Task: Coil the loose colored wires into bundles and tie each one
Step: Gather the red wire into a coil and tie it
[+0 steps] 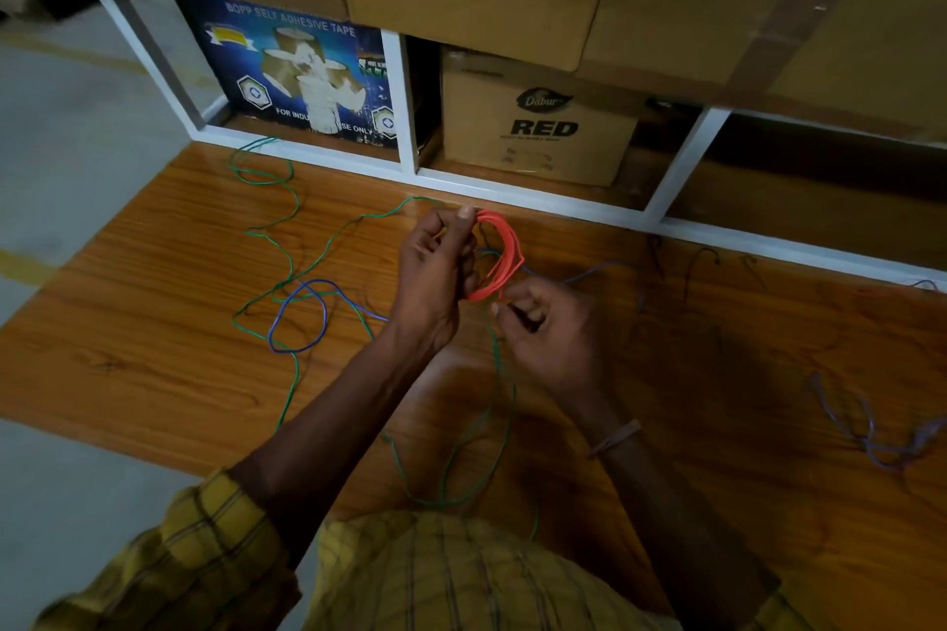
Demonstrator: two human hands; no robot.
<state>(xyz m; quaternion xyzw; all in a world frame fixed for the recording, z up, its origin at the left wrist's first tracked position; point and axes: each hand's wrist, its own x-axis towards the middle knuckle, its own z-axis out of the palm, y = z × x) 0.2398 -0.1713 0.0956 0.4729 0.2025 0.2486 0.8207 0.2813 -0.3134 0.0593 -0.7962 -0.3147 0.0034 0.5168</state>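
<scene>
Wood-grain board (pixel 153 348) lies on a grey floor (pixel 66 128) before a white shelf frame (pixel 405 118) stacked with cardboard boxes. An orange wire coil (pixel 499 254) of several loops is gripped by the left hand (pixel 435 272) above the board; the right hand (pixel 546 323) pinches its lower end. Green wire (pixel 287 231), blue wire (pixel 297 313) and purple wire (pixel 861 430) sprawl loose. Boxes read "BOPP SELF ADHESIVE TAPE" (pixel 292 72) and "Dabur RED" (pixel 538 118).
</scene>
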